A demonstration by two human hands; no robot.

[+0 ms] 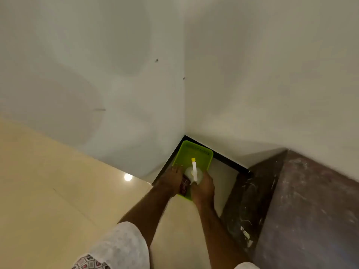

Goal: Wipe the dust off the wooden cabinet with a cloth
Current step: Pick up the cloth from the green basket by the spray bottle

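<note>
Two hands in one tray, cloth not out.
Head view: right hand [203, 189] wraps the white yellow-tipped spray bottle [193, 171]; left hand [172, 180] lies on the dark patterned cloth [185, 186] in the lime-green plastic tray [196, 146], grip unclear. Dusty dark-brown wooden cabinet [303, 200] stands rightward, unwiped. Lifting both together could tip the bottle or drag the tray.

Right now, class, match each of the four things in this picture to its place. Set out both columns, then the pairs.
1 green tray
2 spray bottle
3 dark cloth
4 dusty brown surface

a against the left hand
b along the right wall
c on the floor in the corner
d held in the right hand

Pairs: 1-c, 2-d, 3-a, 4-b
</note>
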